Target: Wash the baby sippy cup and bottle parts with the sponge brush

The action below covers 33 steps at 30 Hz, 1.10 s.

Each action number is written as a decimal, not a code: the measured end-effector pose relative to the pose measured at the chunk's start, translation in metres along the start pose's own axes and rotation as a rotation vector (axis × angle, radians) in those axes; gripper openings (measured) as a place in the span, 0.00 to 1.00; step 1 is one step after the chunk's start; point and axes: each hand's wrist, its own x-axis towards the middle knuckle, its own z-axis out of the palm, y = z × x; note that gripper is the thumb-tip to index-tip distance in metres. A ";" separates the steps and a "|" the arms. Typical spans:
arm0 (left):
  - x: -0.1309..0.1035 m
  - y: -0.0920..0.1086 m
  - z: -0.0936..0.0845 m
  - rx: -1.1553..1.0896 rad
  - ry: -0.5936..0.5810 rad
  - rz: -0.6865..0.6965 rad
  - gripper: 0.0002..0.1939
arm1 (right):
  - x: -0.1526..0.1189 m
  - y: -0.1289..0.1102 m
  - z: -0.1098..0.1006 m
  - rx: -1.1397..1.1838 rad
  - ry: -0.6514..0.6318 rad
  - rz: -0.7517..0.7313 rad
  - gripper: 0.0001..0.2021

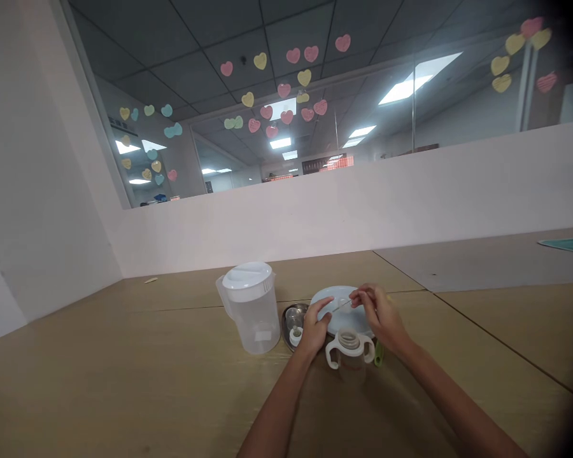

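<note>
Right hand [384, 312]: its grip is pressing together at the fingertips, pinching one end of a thin rod [342, 306] and holding it slantwise above the plate.
Left hand [315, 327]: its grip is spreading, thumb and forefinger standing apart, the thumb tip nearing the rod's other end; the rod is showing too small to tell whether they are touching.
Plate [321, 298]: it is lying flat on the tabletop [172, 381], pale and round, partly behind both hands.
Bottle [352, 367]: it is standing upright between the forearms, in front of the plate, its two-handled collar [332, 353] sitting around the neck and its mouth gaping open.
Metal dish [285, 326]: it is resting between the pitcher and the left hand, carrying a white ring piece [296, 337] and a clear cover [293, 317].
Pitcher [258, 321]: it is standing upright beside the dish, its white lid [248, 277] covering the top.
Green handle [379, 354]: it is poking out beside the bottle, near the right wrist.
Progress: the collar is already sitting on the bottle, while the ring piece and cover are lying off it. The rod is hanging in the air, not resting on anything below, so the handling of it is looking unfinished.
</note>
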 end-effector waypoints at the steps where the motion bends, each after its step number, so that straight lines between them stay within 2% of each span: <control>1: 0.000 -0.002 -0.001 0.040 0.034 -0.001 0.22 | 0.000 0.002 -0.002 0.027 0.058 0.011 0.09; 3: -0.002 -0.005 -0.003 0.108 0.076 -0.003 0.25 | 0.000 0.007 -0.005 0.066 0.141 0.035 0.10; 5: -0.004 -0.005 -0.002 0.163 0.084 0.013 0.23 | 0.001 0.009 -0.007 0.076 0.183 0.060 0.11; 13: -0.007 0.005 -0.001 0.277 0.071 0.082 0.15 | 0.004 0.002 -0.008 0.123 0.230 0.081 0.11; 18: 0.008 0.016 -0.001 0.344 0.038 0.140 0.14 | 0.002 0.002 -0.006 0.072 0.202 0.057 0.10; 23: 0.026 0.034 0.016 0.402 -0.063 0.233 0.10 | 0.001 0.001 -0.004 -0.038 0.095 -0.032 0.08; 25: 0.031 0.039 0.022 0.345 -0.111 0.222 0.10 | 0.002 -0.001 -0.005 -0.064 0.076 -0.036 0.07; 29: 0.036 0.040 0.027 0.121 -0.171 0.145 0.13 | 0.005 -0.003 -0.006 -0.092 0.116 0.047 0.07; 33: 0.038 0.036 0.032 0.069 -0.200 0.153 0.15 | 0.005 -0.001 -0.003 -0.129 0.105 0.043 0.08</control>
